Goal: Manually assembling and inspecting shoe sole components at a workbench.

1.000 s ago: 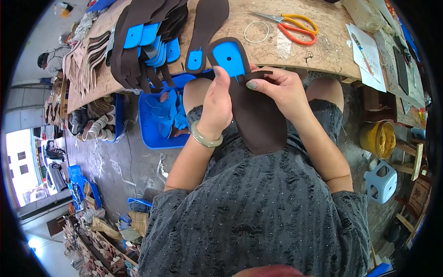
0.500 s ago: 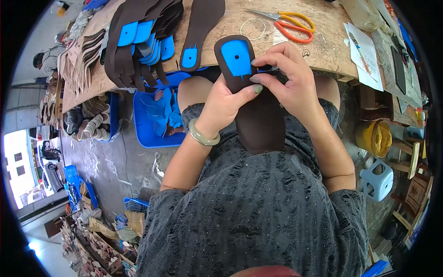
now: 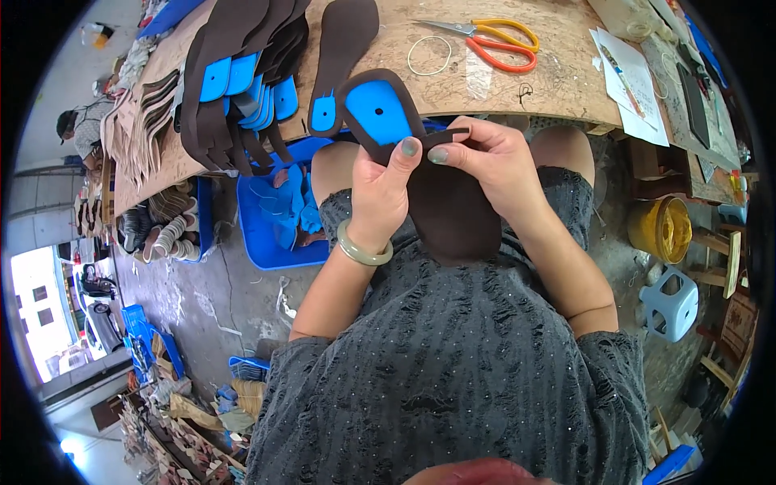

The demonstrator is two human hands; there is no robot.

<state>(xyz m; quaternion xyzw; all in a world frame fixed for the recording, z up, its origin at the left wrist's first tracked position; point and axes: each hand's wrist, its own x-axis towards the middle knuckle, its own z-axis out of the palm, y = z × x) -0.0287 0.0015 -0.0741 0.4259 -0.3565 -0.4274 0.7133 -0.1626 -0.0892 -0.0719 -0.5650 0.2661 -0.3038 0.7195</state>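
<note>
My left hand [image 3: 381, 192] grips a dark brown insole [image 3: 455, 214] over my lap, its thumb lying on the upper face. The insole's far end carries a blue heel piece [image 3: 388, 129] with a dark hole in it, tilted to the left. Between thumb and fingers, my right hand [image 3: 501, 166] pinches a narrow dark brown strip [image 3: 440, 139] at the insole's right edge. That strip stands out sideways from the insole; whether it is joined there I cannot tell. The fingers beneath the insole are hidden.
On the wooden table [image 3: 558, 97] lie a single insole [image 3: 347, 36], a pile of insoles [image 3: 242, 28] with blue heel pieces, orange-and-yellow-handled scissors [image 3: 505, 52], an elastic band [image 3: 429, 56] and papers [image 3: 638, 89]. A blue bin [image 3: 263, 252] of blue scraps stands below. A stool [image 3: 671, 303] is at right.
The insole's far end has swung left and tilted. My right hand has drawn the dark strip out sideways from the insole's edge. The left thumb has shifted up and left.
</note>
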